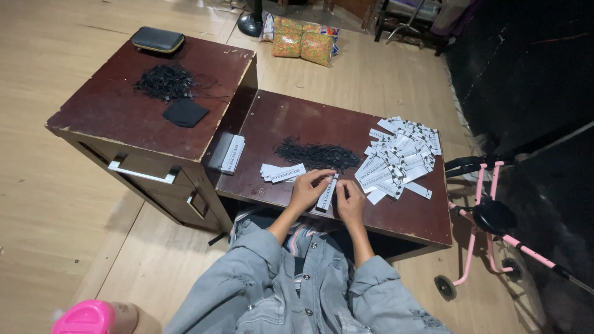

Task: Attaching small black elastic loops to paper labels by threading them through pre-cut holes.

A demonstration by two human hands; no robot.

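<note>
Both hands [328, 195] – paper tag [327, 193], lengthwise near-to-far

A white paper tag [327, 193] sits between both hands; a small stack [281, 172] lies left, a big heap [399, 158] right, on the tabletop; colourful snack bags [303, 43] on the floor

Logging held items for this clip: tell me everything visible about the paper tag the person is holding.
The paper tag is a narrow white strip, apparently card or paper, with dark print along it, too small to make out. It is held just above the low dark wooden table, running nearly lengthwise away from the person, slightly tilted. The left hand grips its left edge and the right hand its right edge. Whether a string is attached cannot be told.
</note>
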